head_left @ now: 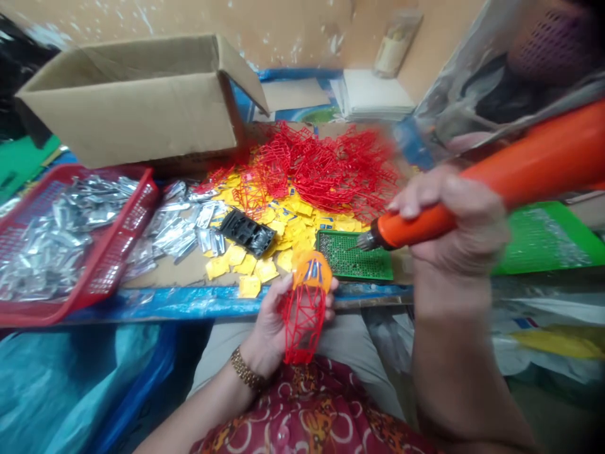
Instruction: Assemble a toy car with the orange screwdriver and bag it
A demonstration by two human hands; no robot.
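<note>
As the fingers (326, 296) of the left hand (271, 325) are curled shut, 1 red plastic lattice cage (302, 328) is gripped upright above the lap, with 1 orange dome cap (312, 271) seated on its upper end. The fingers of the right hand (454, 227) are closed around 1 orange-handled tool (416, 221), and its metal tip (363, 241) is held just above 1 green perforated board (354, 258). A further green board (548, 239) is seen farther right. 1 gold bracelet (246, 369) is worn on the left wrist.

Beyond the hands, a blue-edged workbench (189, 302) is covered by a heap of yellow pieces (283, 239), too many to count, and a tangled heap of red lattice (321, 170). 1 black plastic piece (247, 232) is laid on the yellow pieces. Loose silver foil pieces (179, 230) are spread beside them, and more are piled in 1 red plastic basket (142, 202). 1 open cardboard box (137, 107) is placed behind the basket.
</note>
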